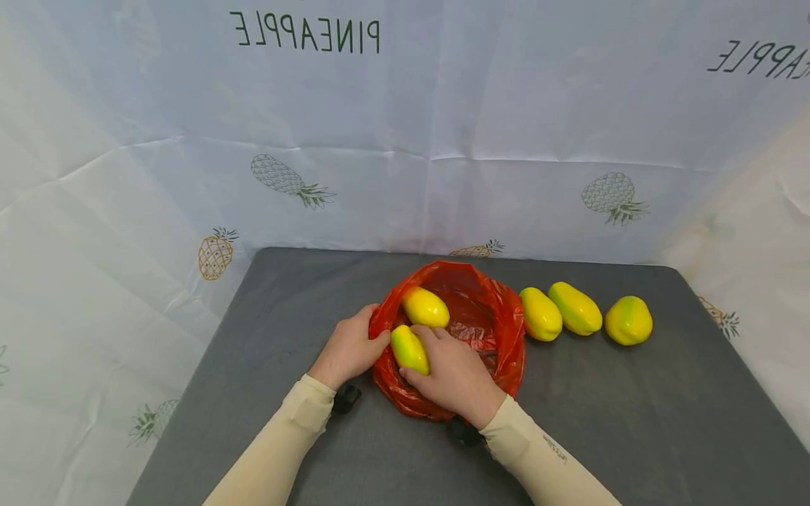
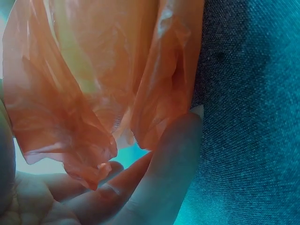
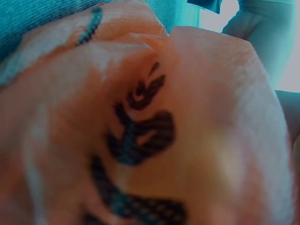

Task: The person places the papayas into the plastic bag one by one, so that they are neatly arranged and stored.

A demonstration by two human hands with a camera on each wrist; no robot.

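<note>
A red plastic bag (image 1: 512, 330) stands with its mouth spread wide on the grey table. My left hand (image 1: 348, 349) holds its left rim, thumb on the inner side; in the left wrist view the fingers (image 2: 164, 164) lie around the thin plastic. Inside the bag's mouth, my right hand (image 1: 457, 369) grips a yellow-green fruit (image 1: 410, 349), shaped like a mango or small papaya. Another such fruit (image 1: 426, 307) lies just beyond it in the bag. The bag's wall (image 3: 206, 117), with dark printing, fills most of the right wrist view and hides the right hand there.
Right of the bag lie three more yellow-green fruits: one (image 1: 541, 314) close to the bag, one (image 1: 575, 308) beside it, and one (image 1: 628, 320) farther right. A white curtain (image 1: 405, 105) with pineapple prints hangs behind the grey table (image 1: 607, 422).
</note>
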